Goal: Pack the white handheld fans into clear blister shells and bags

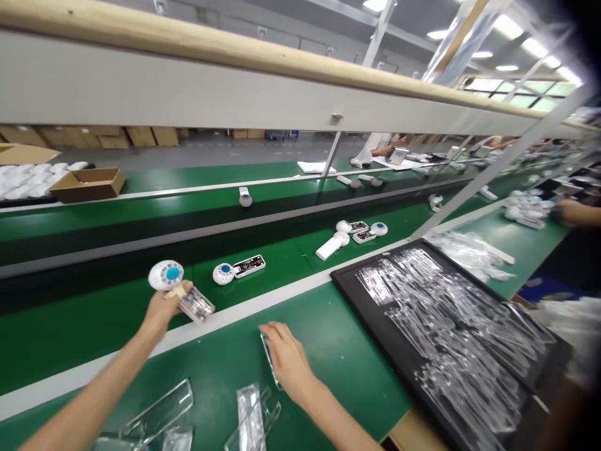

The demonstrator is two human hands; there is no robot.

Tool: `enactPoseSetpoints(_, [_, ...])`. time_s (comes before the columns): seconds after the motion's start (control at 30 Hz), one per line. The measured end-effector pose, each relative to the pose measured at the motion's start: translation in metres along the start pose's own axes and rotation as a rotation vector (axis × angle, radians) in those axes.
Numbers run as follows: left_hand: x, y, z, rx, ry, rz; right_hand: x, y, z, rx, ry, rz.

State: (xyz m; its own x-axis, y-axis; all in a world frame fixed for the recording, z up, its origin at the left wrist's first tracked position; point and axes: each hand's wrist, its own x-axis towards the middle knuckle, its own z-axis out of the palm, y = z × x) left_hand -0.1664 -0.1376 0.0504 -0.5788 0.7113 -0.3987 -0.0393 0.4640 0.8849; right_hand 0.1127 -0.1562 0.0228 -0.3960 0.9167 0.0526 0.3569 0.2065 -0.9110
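Observation:
My left hand (162,309) grips a white device (161,275) by its narrow neck, above the white edge strip of the bench. It has a round head with a blue centre and a flat body with parts showing. On the green bench, my right hand (284,352) is closed around a clear plastic cover (269,360), whose long edge shows beside the fingers. A similar device (224,273) lies just beyond, its body showing a circuit board. Near me are a loose clear cover (169,407) and a small clear plastic bag (251,416).
At the right, a black tray (357,313) holds many clear plastic pieces. Several white devices (342,238) lie along the green line. A cardboard box (89,184) stands at the far left. A slanted metal post (498,160) rises behind the tray; another person's arm (580,213) reaches in at right.

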Motion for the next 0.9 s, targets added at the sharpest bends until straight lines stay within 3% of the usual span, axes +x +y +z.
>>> enactPoseSetpoints(0.1, [0.051,0.008,-0.031,0.152,0.283,-0.004,-0.014,0.024,-0.036,-0.386,-0.391,-0.299])
enactPoseSetpoints(0.17, [0.061,0.009,-0.037,0.285,0.451,0.113,-0.015,0.033,-0.049,-0.504,-0.565,-0.39])
enactPoseSetpoints(0.23, [0.056,0.006,-0.023,0.362,0.396,0.2,-0.009,0.037,-0.053,-0.521,-0.608,-0.425])
enactPoseSetpoints(0.27, [0.052,0.002,-0.01,0.362,0.287,0.201,-0.004,0.038,-0.054,-0.522,-0.6,-0.443])
enactPoseSetpoints(0.33, [0.046,-0.006,0.023,0.259,0.024,0.058,0.005,0.04,-0.054,-0.526,-0.571,-0.498])
enactPoseSetpoints(0.37, [0.045,-0.01,0.039,0.206,-0.044,0.001,0.009,0.041,-0.054,-0.532,-0.563,-0.53])
enactPoseSetpoints(0.43, [0.048,-0.015,0.064,0.119,-0.082,-0.053,0.015,0.043,-0.057,-0.564,-0.548,-0.568])
enactPoseSetpoints(0.5, [0.051,-0.014,0.074,0.051,-0.056,-0.045,0.02,0.042,-0.061,-0.622,-0.488,-0.55])
enactPoseSetpoints(0.63, [0.031,0.004,0.064,0.036,0.015,0.137,0.035,0.025,-0.057,-0.581,-0.257,-0.372])
enactPoseSetpoints(0.77, [-0.013,0.027,0.05,0.068,0.07,0.37,0.054,-0.011,-0.025,-0.474,-0.046,-0.182])
enactPoseSetpoints(0.9, [-0.052,0.039,0.047,-0.177,0.016,0.335,0.062,-0.042,0.016,-0.537,0.005,-0.227])
